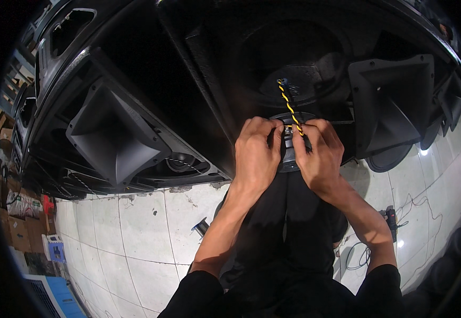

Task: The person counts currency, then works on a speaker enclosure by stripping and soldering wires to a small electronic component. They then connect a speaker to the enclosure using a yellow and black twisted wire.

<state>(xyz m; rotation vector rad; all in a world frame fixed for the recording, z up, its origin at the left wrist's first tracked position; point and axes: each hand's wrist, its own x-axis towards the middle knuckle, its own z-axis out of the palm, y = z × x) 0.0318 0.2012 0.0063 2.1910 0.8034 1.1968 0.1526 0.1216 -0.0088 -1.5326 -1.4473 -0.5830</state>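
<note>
A twisted yellow-and-black wire [288, 103] comes out of the black speaker cabinet [214, 32] and runs down between my hands. My right hand [321, 156] is closed on the wire's lower end with thumb and fingers. Facing it, my left hand [257, 156] is closed in a pinch beside a small metal terminal [288, 130]; what its fingertips hold is hidden. Beneath both hands sits a round, dark speaker driver [288, 166], close to my legs, its upper part mostly covered by my fingers.
Square black horns [116, 135] are set in cabinets to the left, and another horn [392, 100] is at the right. On the tiled floor [140, 228] lie a spool [201, 228] and a dark tool [392, 220] with loose cables. A blue-and-white appliance [55, 294] stands lower left, near cardboard boxes [21, 233].
</note>
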